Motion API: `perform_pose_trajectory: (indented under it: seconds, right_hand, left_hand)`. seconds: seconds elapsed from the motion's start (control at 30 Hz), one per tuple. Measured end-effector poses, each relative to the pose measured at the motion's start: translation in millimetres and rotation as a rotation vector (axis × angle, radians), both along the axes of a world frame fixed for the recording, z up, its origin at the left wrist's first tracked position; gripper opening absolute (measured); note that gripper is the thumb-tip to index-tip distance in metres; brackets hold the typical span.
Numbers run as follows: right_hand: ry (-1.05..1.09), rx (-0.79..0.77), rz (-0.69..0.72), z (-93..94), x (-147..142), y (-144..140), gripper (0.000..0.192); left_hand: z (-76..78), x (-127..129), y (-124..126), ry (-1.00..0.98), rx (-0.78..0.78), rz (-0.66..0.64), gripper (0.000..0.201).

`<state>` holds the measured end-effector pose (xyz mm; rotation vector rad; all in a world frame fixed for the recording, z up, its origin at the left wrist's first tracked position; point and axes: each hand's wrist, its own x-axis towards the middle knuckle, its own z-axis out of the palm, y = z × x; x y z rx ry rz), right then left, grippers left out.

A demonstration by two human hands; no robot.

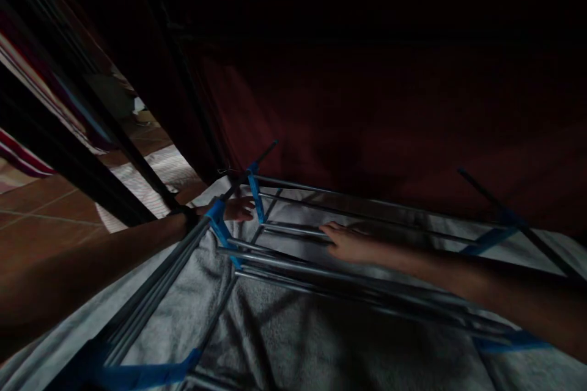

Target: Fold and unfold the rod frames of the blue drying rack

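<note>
A frame of grey metal rods (298, 271) joined by blue plastic connectors (222, 234) lies in front of me; its kind is not certain. My left hand (239, 209) is behind the near left connector, fingers apart and pointing at the far left connector (256, 195). Whether its fingertips touch that piece I cannot tell. Reaching in from the right, my right hand (347, 243) has its fingers closed around an inner rod (296, 230). On the left, several parallel rods (158, 287) run toward a nearer blue piece (147, 374).
Under the frame is a grey fleecy cloth (279, 324). A dark red hanging fabric (389, 153) stands behind it. Dark poles (132, 153) slant across the left side, with striped cloth (27, 73), a white textile (160, 165) and brown floor tiles (59, 208) beyond.
</note>
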<state>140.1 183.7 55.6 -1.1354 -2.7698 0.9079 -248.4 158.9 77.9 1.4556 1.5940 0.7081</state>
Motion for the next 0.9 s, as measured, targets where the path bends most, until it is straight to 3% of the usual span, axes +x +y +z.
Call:
perform_pose_trajectory:
  seconds: [0.17,0.37,0.57,0.67,0.77,0.9]
  right_hand:
    - [-0.109,0.033,-0.046,-40.7,-51,21,0.058]
    - [-0.093,0.042,-0.04,-68.2,-76,30,0.027]
    - [-0.057,0.044,-0.016,-66.1,-80,25,0.022]
    - [-0.04,0.05,-0.01,-61.8,-85,27,0.023]
    - [-0.023,0.044,-0.006,-59.1,-87,27,0.024]
    - [-0.002,0.041,0.01,-55.1,-85,22,0.025]
  left_hand:
    - [-20.8,15,17,-0.128,-0.192,0.012,0.061]
    - [-41.0,29,13,-0.141,-0.189,0.045,0.065]
    - [-42.1,31,-6,-0.175,-0.19,0.058,0.058]
    - [-43.2,30,-9,-0.194,-0.199,-0.006,0.055]
    - [-45.0,32,-11,-0.142,-0.192,-0.076,0.05]
    - [-43.7,40,-15,-0.074,-0.139,-0.046,0.047]
